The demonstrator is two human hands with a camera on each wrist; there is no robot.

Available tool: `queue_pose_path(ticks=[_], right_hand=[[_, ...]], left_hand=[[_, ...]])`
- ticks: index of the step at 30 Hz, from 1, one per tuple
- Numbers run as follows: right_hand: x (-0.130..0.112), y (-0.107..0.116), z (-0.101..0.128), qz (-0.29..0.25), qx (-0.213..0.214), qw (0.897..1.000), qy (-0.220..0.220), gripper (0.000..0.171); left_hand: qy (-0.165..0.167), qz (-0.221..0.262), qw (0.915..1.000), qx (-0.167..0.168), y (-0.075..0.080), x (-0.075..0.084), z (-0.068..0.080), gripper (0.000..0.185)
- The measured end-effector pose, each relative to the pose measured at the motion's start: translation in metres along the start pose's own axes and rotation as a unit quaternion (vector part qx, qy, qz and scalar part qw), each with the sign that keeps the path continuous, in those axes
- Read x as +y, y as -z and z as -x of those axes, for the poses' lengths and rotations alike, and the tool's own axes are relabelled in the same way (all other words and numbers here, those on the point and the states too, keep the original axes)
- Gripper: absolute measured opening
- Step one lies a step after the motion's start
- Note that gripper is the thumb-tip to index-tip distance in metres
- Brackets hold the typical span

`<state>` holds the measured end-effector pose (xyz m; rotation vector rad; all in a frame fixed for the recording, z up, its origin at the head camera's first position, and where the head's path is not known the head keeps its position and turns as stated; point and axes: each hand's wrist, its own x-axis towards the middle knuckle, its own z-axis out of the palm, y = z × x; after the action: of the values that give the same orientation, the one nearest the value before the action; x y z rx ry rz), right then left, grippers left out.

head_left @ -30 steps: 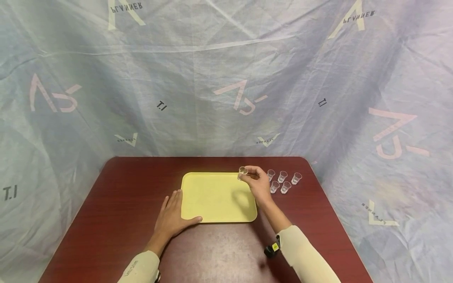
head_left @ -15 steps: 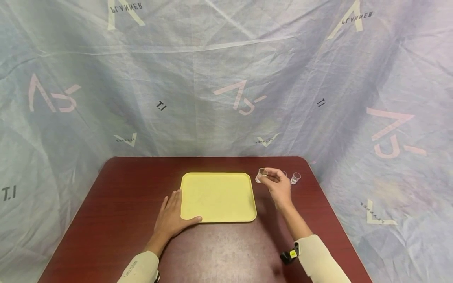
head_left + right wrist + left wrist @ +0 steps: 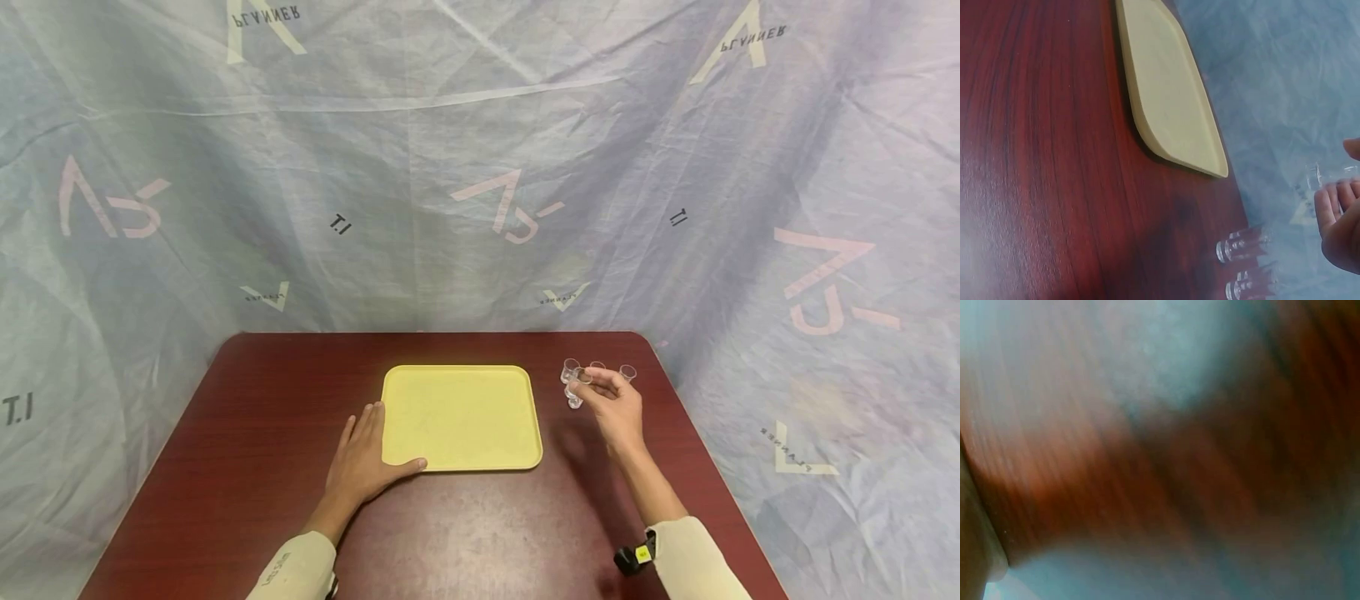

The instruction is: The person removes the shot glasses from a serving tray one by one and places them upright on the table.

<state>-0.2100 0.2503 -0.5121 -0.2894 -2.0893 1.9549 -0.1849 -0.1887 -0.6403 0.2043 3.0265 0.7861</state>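
Note:
My right hand [image 3: 617, 408] pinches a small clear shot glass [image 3: 1314, 177] between thumb and fingers, raised above the table at the right. Around and behind that hand stand several more shot glasses [image 3: 570, 367], some partly hidden by it. My left hand [image 3: 362, 457] lies with fingers extended along the left edge of a yellow tray [image 3: 461, 417], its thumb at the near edge. Nothing lies on the tray. In the right wrist view, two standing glasses [image 3: 1241, 245] appear low down. The left wrist view is mostly blurred tabletop, with a sliver of hand [image 3: 975, 544] at its left.
The dark red wooden table [image 3: 247, 442] has rounded far corners. A pale printed cloth [image 3: 420, 208] hangs close behind it and along both sides. A black wrist device [image 3: 634, 557] sits at my right cuff.
My right hand has moved right with the shot glass, from over the tray's far right corner to the group of glasses. My left hand and the tray have stayed put.

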Motion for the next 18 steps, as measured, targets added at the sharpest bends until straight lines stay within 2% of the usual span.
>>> queue_pose_path(ticks=[9,18], right_hand=[[-0.004,0.021,-0.005,-0.001,0.022,1.000,-0.009,0.046],[-0.004,0.050,-0.016,-0.024,0.059,0.998,-0.024,0.048]], left_hand=[[-0.001,-0.003,1.0000,0.001,0.000,-0.002,-0.001,0.154],[0.000,-0.014,0.9999,0.003,-0.001,-0.003,-0.001,0.152]])
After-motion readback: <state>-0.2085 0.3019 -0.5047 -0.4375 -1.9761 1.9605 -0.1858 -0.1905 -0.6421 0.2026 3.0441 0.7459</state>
